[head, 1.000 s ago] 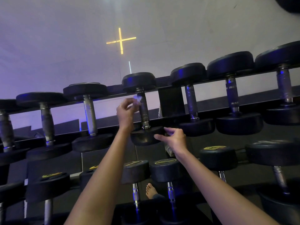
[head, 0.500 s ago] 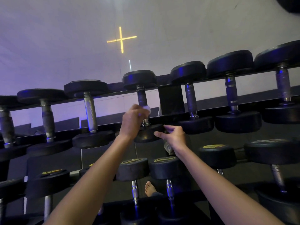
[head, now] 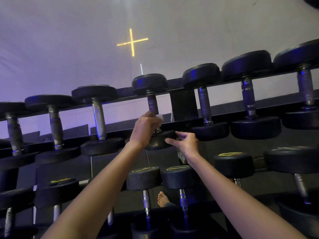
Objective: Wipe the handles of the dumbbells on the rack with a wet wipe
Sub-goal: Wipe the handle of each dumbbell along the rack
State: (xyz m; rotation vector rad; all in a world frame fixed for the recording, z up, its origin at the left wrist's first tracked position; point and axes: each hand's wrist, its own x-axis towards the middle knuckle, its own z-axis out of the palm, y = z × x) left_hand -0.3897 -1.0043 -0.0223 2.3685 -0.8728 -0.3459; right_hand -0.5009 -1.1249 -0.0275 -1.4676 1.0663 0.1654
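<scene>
Head view: arms outstretched, left hand [head: 144,128] clasps wipe [head: 159,116] around handle [head: 152,104], right hand [head: 187,144] pinches dumbbell head [head: 158,142].

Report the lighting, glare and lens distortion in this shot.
Head view: dim, violet-blue cast on the wall; blue glints on the dumbbell handles; a yellow cross glows on the wall; wide-angle lens bows the rack rails; the wet wipe looks slightly soft.

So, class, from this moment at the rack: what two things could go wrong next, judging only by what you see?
1. The right hand holds the black round dumbbell head by its fingers only. If it slips off the black metal rack, the bare foot below could be hit.
2. The left hand bunches the small white wet wipe low on the metal handle, so the upper part may be missed.
</scene>
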